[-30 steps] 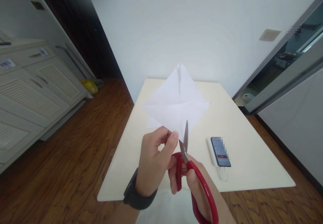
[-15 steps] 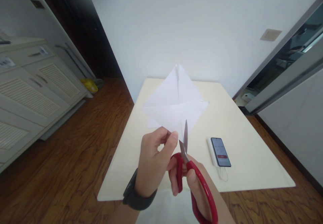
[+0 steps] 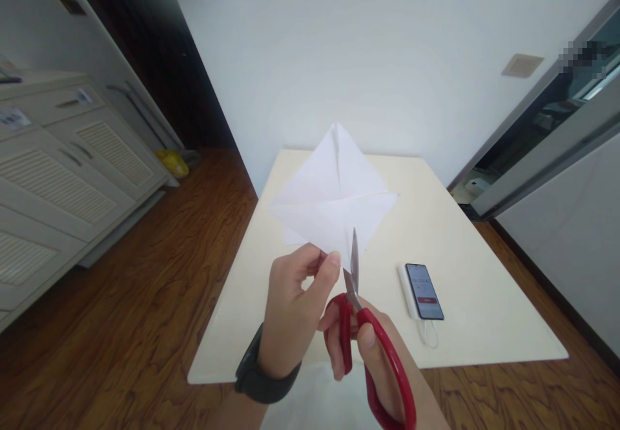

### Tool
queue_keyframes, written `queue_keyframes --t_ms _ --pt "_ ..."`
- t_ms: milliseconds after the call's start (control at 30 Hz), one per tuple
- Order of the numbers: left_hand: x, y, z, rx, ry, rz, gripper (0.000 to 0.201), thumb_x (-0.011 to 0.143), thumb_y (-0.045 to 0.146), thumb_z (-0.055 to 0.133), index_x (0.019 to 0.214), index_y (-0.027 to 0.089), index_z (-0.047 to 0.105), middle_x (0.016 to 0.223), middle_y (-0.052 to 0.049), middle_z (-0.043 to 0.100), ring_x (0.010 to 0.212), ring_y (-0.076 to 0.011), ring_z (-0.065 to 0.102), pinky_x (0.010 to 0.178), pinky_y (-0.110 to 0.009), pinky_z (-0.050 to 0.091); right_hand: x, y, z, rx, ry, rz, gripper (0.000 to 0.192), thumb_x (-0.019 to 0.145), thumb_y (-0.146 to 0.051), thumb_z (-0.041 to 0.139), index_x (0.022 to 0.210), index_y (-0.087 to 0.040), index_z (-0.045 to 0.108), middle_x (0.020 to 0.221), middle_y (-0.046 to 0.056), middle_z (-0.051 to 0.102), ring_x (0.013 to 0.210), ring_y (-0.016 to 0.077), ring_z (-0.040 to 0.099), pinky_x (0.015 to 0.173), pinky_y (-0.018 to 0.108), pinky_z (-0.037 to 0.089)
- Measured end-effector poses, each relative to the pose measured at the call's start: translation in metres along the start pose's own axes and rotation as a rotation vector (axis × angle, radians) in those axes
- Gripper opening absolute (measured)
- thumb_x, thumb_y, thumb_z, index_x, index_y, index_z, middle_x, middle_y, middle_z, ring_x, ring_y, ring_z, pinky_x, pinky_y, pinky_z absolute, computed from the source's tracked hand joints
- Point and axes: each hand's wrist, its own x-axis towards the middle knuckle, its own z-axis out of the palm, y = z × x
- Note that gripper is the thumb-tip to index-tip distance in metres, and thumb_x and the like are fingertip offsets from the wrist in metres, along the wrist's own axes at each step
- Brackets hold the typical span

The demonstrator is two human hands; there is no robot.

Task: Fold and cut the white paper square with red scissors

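A creased white sheet of paper (image 3: 334, 184) is held up above the table, turned so that one corner points at me. My left hand (image 3: 303, 297) pinches its near edge between thumb and fingers; a dark watch band circles that wrist. In my right hand (image 3: 380, 346) are red-handled scissors (image 3: 393, 365), with thumb and fingers through the loops. Their blades are parted around the paper's near corner, one above and one below, just right of my left thumb. A piece of white paper (image 3: 293, 237) shows under the sheet's left side; whether it is separate I cannot tell.
On the cream table (image 3: 484, 327), a phone (image 3: 425, 292) lies to the right beside a white block (image 3: 407, 291) with a cable. A white wall (image 3: 358, 49) stands behind the table. White cabinets (image 3: 62, 172) line the left, and a yellow bag (image 3: 173, 163) sits on the wooden floor.
The paper has shifted slightly left, and the scissor blades have moved a touch left with it. Both hands keep their grip.
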Motion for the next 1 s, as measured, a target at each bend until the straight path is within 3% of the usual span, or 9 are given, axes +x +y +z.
queue_keyframes --t_ms 733,1000 --pt "0.002 0.0 0.0 0.01 0.0 0.016 0.04 0.09 0.024 0.047 0.052 0.02 0.035 0.045 0.006 0.037 0.044 -0.0091 0.035 0.046 -0.026 0.03 -0.004 0.008 -0.002 0.006 0.026 0.037 0.061 0.083 -0.075 0.031 0.081 -0.02 0.057 0.055 0.0 0.048 0.054 0.0159 0.046 0.054 0.028 0.039" --pt "0.002 -0.002 0.001 -0.013 -0.014 0.009 0.039 0.09 0.024 0.047 0.053 0.02 0.035 0.043 0.006 0.037 0.042 -0.0093 0.035 0.044 -0.026 0.03 -0.006 0.019 0.002 0.002 0.017 0.031 0.046 0.094 -0.058 0.03 0.085 -0.018 0.053 0.059 -0.003 0.045 0.056 0.0131 0.041 0.058 0.027 0.033"
